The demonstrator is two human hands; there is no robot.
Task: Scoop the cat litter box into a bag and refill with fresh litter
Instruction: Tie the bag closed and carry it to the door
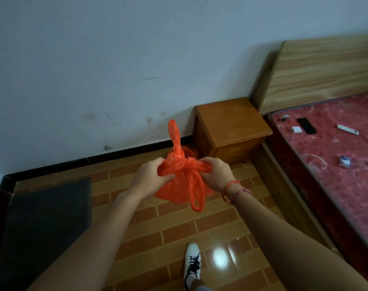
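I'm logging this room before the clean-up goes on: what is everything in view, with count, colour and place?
plastic bag: 1, orange, held above the floor, top knotted
nightstand: 1, brown wood, left of the mattress
headboard: 1, light wood, upper right
mattress: 1, red patterned, right
remote: 1, black, on the mattress
slim device: 1, white, right of the remote
small box: 1, white, left of the remote
dark panel: 1, grey-black, lower left
floor: 1, brown brick-pattern tiles
shoe: 1, white with black laces, bottom centre
bracelets: 2, red and pink, right wrist
left hand: 1, grips the bag's left side
right hand: 1, grips the bag's knotted top
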